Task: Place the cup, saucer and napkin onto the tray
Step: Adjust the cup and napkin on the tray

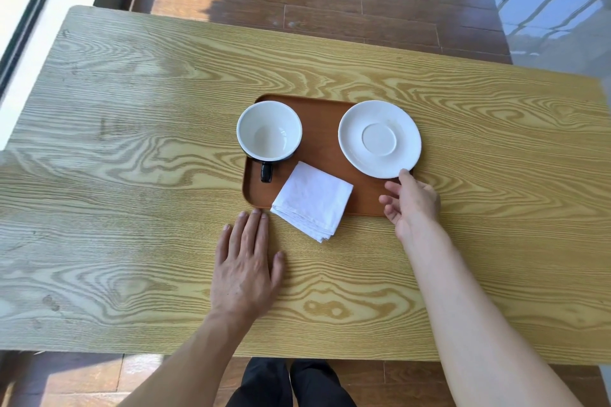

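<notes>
A brown tray [322, 129] lies in the middle of the table. On its left end stands a cup [269, 131], white inside and dark outside, its handle pointing toward me. A white saucer [379, 139] rests on the tray's right end, overhanging the right rim. A folded white napkin [312, 200] lies across the tray's near rim, partly on the table. My right hand [411, 200] is at the saucer's near edge with one fingertip touching the rim and the fingers apart. My left hand [246, 263] lies flat on the table, fingertips at the tray's near left corner.
The wooden table [132, 142] stretches wide on both sides of the tray. Beyond its far edge is dark wood flooring. A window frame runs along the left. My dark-trousered legs show below the near edge.
</notes>
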